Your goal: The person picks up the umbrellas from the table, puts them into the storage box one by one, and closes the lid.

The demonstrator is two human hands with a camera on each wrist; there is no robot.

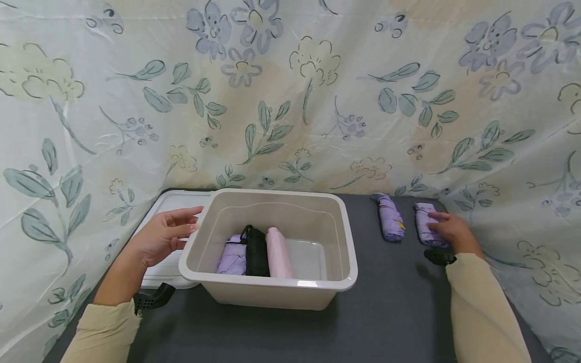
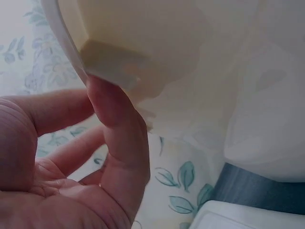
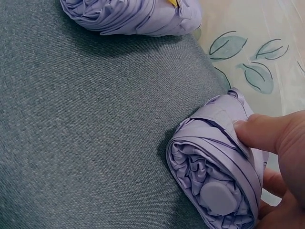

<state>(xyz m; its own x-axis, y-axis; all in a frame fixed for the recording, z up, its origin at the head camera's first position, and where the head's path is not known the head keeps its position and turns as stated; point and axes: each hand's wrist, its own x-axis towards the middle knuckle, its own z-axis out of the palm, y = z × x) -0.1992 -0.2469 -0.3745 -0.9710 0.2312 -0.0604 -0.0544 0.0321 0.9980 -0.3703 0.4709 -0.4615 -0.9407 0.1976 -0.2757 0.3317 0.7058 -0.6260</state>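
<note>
My left hand (image 1: 165, 234) pinches the left rim of a beige plastic storage bin (image 1: 272, 296), thumb and finger meeting at the lip in the left wrist view. Far to the right, my right hand (image 1: 455, 233) holds a rolled lavender folding umbrella (image 3: 209, 126) lying on the dark cloth, its thumb on top and its other fingers along the far side. The round handle end (image 3: 218, 198) faces the wrist camera. Inside the bin lie a lavender folded umbrella (image 1: 232, 259), a black one (image 1: 256, 254) and a pink roll (image 1: 279, 254), side by side.
Another lavender umbrella (image 1: 390, 219) with a yellow tag lies between the bin and my right hand. A white lid (image 1: 161, 269) sits flat behind and left of the bin, partly beneath it in view. A floral curtain (image 1: 317, 141) hangs along the back and sides of the dark table (image 1: 381, 312).
</note>
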